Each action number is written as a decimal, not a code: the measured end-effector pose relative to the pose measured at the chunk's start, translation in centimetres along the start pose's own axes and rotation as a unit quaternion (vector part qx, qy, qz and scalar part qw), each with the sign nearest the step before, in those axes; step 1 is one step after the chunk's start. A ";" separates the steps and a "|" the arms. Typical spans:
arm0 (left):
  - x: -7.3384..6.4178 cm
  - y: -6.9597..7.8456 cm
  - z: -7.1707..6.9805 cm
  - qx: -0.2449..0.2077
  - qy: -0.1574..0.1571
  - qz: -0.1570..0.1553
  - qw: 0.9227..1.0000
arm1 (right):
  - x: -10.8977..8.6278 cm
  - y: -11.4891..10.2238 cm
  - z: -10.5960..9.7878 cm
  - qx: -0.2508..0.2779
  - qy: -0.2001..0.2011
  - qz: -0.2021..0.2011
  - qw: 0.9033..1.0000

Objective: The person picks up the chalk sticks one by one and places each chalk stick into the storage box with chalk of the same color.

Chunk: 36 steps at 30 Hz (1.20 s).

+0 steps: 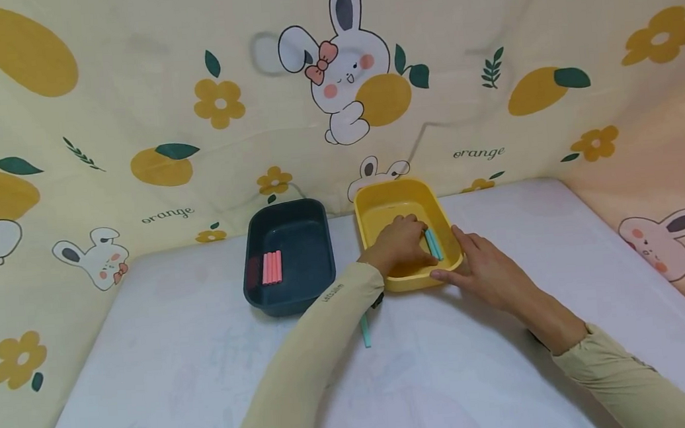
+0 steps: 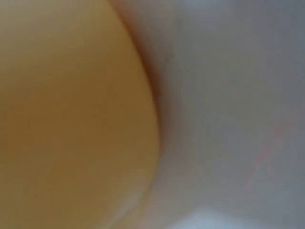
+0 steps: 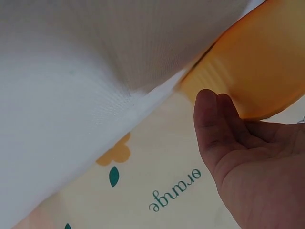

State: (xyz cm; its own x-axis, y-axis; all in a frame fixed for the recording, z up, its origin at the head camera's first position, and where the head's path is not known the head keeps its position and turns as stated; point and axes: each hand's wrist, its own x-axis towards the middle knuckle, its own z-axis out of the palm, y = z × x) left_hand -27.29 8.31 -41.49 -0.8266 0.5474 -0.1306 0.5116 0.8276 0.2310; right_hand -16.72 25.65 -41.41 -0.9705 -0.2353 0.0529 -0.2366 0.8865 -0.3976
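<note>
Inside the yellow tray, my left hand reaches over the floor toward the light blue sticks. Its fingertips and thumb pinch at the two ends of the nearest stick; the palm side is hidden. My right hand touches the tray's right front corner from outside, its fingers along the side wall and its thumb at the front. In the right wrist view its fingers lie nearly straight by the tray wall. The left wrist view is blurred, showing the tray's curved wall.
To the left stands a dark blue tray holding several pink sticks in a row. A blue-green stick lies on the white tabletop beside my left forearm. Behind the trays hangs a printed cloth.
</note>
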 end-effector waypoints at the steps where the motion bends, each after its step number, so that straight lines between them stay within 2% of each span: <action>1: 0.0 -0.1 0.1 0.000 -0.001 0.000 1.000 | 0.0 0.0 0.0 -0.001 -0.001 0.000 1.000; 8: -0.5 -0.4 -0.2 -0.024 -0.011 0.004 1.000 | -0.1 -0.2 0.2 0.000 -0.003 -0.001 1.000; 12: -2.0 -0.3 -0.7 -0.051 0.002 0.004 0.999 | -0.1 -0.2 0.4 0.000 -0.008 -0.001 1.000; 16: -4.2 -0.3 -1.3 -0.082 0.032 0.023 0.996 | 0.0 0.1 0.4 -0.003 -0.008 0.003 1.000; 20: -6.5 -0.8 -1.7 -0.086 0.051 0.037 0.994 | 0.1 0.1 0.3 -0.003 -0.006 0.005 1.000; 25: -9.8 -1.7 -2.2 -0.091 0.064 0.028 0.993 | 0.1 0.0 0.3 -0.002 -0.008 0.009 1.000; 27: -11.2 -2.1 -2.3 -0.094 0.074 0.016 0.993 | 0.1 0.0 0.2 -0.003 -0.009 0.012 1.000; 32: -14.6 -3.3 -2.0 -0.131 0.108 -0.007 0.985 | 0.3 0.1 0.3 -0.005 -0.016 0.018 1.000; 36: -16.7 -4.2 -1.1 -0.155 0.098 0.009 0.983 | 0.4 0.0 0.1 -0.004 -0.026 0.027 0.999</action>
State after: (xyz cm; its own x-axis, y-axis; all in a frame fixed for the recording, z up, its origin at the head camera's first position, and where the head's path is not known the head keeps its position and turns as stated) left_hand -15.90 -4.39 -39.20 -0.8629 0.5020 0.0584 0.4559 0.7232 0.5188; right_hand -17.10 25.50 -41.45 -0.9784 -0.2060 -0.0157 -0.1835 0.9014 -0.3922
